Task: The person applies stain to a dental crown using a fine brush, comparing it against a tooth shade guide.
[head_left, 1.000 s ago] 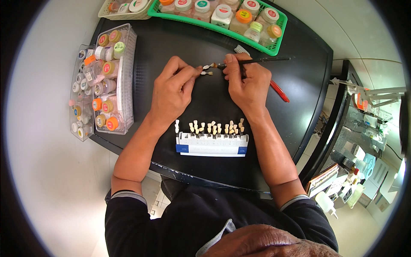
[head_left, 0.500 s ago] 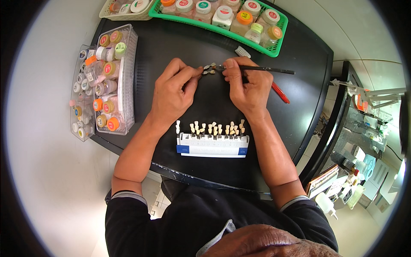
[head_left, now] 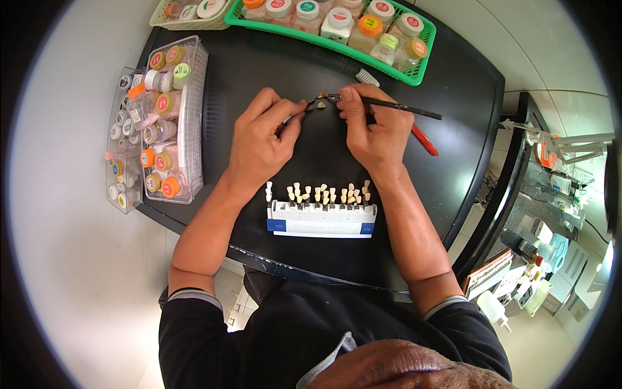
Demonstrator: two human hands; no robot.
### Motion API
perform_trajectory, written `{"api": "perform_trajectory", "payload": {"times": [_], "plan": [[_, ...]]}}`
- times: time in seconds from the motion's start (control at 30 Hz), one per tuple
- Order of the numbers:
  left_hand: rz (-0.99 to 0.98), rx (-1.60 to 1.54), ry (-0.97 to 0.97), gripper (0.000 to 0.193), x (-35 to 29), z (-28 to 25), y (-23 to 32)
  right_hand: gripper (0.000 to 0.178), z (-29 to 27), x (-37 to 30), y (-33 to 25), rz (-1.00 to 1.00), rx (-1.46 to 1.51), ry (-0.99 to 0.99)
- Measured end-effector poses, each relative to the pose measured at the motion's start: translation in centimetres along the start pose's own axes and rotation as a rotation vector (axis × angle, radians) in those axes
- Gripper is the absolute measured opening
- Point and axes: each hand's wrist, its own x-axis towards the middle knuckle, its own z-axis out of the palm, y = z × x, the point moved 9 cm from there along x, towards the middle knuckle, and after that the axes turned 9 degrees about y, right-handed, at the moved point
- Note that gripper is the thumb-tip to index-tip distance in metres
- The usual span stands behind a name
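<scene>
Above a black counter (head_left: 334,146), the left hand (head_left: 264,136) has its grip pinching two tooth-shaped tabs (head_left: 321,105) by their stems, seemingly leaving their ends exposed; the right hand's (head_left: 378,129) grip holds a slim brush (head_left: 411,109) pen-style, presumably for control, bristles beside the upper tab.

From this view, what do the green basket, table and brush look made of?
Basket: probably moulded plastic, satin; openwork, evenly green.
Table: satin black coating, likely, from pale edge chips; core unclear.
Brush: dark, slightly shiny handle, maybe painted wood or plastic.
</scene>
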Motion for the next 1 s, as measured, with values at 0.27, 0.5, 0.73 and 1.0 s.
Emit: {"api": "perform_trajectory", "payload": {"times": [0.27,0.5,0.73,1.0], "plan": [[-0.04,0.003,-0.029,0.018,0.0,0.0,0.2,0.018,-0.8,-0.3,0.8,0.124,0.068,0.057],[-0.019,0.039,0.0,0.015,-0.1,-0.2,0.2,0.024,-0.1,-0.4,-1.0,-0.048,0.056,-0.077],[-0.007,0.047,0.005,0.015,-0.1,-0.1,0.4,0.013,-0.4,-0.3,0.0,0.004,0.009,0.045],[0.005,0.038,0.005,0.014,0.0,0.0,0.4,0.015,-0.1,-0.2,0.2,0.031,0.058,0.022]]}}
